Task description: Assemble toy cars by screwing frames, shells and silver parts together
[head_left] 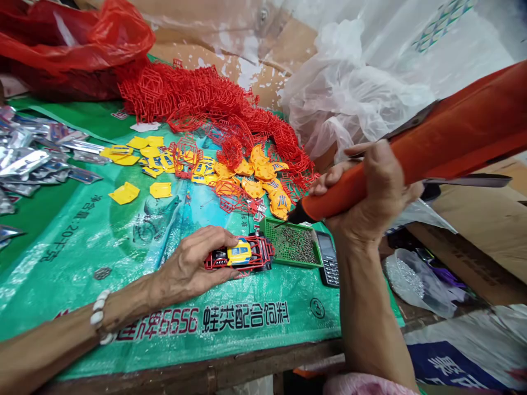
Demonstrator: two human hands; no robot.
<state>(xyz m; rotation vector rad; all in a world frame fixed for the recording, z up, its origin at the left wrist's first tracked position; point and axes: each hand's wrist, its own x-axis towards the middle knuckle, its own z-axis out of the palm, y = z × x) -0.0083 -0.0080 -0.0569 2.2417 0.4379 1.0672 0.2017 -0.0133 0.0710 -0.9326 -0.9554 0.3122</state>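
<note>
My left hand [195, 258] grips the rear of a toy car [240, 252] with a red cage frame, a yellow hood and black wheels, resting on the green sheet. In my right hand [381, 192] is an orange electric screwdriver [436, 142], its fingers wrapped round the body. The tool's thin tip hangs over the left edge of a green tray [272, 259] of small screws [297, 243]; whether a screw sits on the tip is too small to tell. The car's front is close beside the tray.
Red plastic frames [214, 99] lie heaped behind, with yellow car panels [125, 193] and orange-yellow pieces [261, 167] before them. Silver packets [28, 159] are piled left. A keypad phone [328, 258] borders the tray; a clear plastic container [411, 280] stands right. Red bag [78, 38] behind left.
</note>
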